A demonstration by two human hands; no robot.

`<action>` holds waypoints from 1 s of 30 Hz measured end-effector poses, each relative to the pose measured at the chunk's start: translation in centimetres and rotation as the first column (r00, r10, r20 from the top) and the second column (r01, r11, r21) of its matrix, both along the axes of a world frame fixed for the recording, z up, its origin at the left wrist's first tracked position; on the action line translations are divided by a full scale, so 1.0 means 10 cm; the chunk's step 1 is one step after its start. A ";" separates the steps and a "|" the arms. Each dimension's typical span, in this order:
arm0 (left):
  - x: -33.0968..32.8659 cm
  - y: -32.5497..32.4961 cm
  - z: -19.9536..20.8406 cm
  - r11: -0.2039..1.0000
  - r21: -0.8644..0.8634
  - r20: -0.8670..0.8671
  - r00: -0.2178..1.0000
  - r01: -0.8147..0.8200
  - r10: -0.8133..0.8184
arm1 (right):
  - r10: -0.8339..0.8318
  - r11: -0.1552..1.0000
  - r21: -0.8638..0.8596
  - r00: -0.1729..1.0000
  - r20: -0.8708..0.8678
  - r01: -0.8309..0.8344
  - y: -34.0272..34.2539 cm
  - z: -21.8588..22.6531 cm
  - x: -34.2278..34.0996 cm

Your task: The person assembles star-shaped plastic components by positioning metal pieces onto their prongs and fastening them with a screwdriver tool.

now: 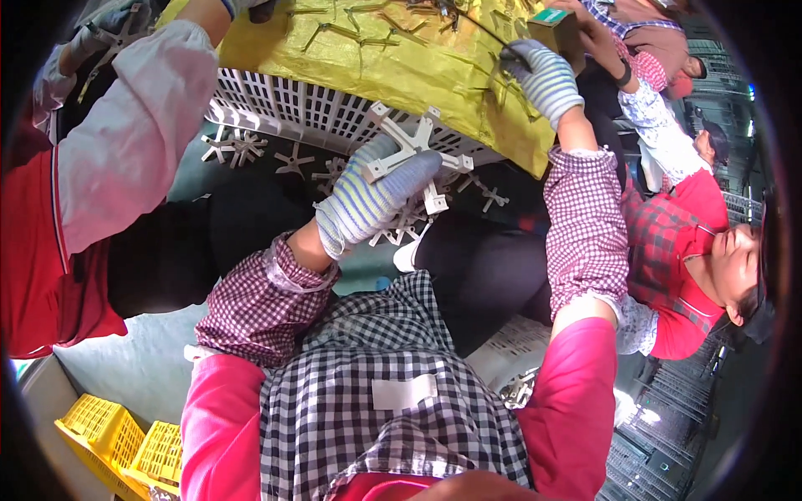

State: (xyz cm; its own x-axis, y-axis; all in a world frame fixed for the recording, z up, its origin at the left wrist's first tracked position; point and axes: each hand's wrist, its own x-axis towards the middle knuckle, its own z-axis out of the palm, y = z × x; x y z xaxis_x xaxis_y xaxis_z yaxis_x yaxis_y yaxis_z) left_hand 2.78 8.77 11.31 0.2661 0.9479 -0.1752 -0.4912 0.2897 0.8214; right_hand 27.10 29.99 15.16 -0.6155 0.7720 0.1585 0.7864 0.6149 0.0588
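My left hand [368, 196], in a striped knit glove, grips a whitish star-shaped part [415, 149] with several arms. It holds the part up in front of the white crate's side. At the upper right my right hand [547, 82], gloved the same way, is over the yellow-covered surface. Its fingers are closed around the end of a thin dark rod [483, 27]. What lies inside that grip is partly hidden. Metal-looking branched pieces [355, 37] lie scattered on the yellow sheet [292, 63].
White slotted crates [288, 104] support the yellow sheet. More star-shaped parts [234, 146] lie on the floor below. Yellow baskets [100, 426] stand at lower left. Co-workers sit close on both sides; a small box [558, 35] is beside the right one's hand [593, 37].
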 end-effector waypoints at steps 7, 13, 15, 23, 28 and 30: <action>0.10 0.03 -0.10 0.999 0.035 0.002 1.000 0.006 -0.006 | -0.069 0.988 0.128 0.991 -0.117 0.084 -0.04 -0.08 0.04; 0.11 -0.01 -0.23 0.990 0.138 -0.018 1.000 -0.021 0.023 | -0.521 0.693 -0.709 0.587 -0.620 -0.133 -1.21 0.28 -0.38; 0.09 -0.05 -0.22 0.992 0.120 -0.065 0.998 0.034 -0.026 | -0.621 0.575 -0.806 0.565 -0.543 -0.142 -1.51 0.16 -0.43; 0.12 -0.12 -0.18 0.982 0.145 -0.166 0.981 0.122 -0.098 | -0.781 0.428 -0.833 0.321 -0.536 -0.350 -1.77 -0.10 -0.29; 0.15 -0.12 -0.29 0.937 0.326 -0.241 0.970 0.123 -0.043 | -0.783 0.409 -0.848 0.348 -0.516 -0.338 -1.79 -0.16 -0.28; 0.16 -0.12 -0.35 0.913 0.399 -0.307 0.951 0.088 0.042 | -0.782 0.397 -0.856 0.367 -0.504 -0.331 -1.79 -0.18 -0.28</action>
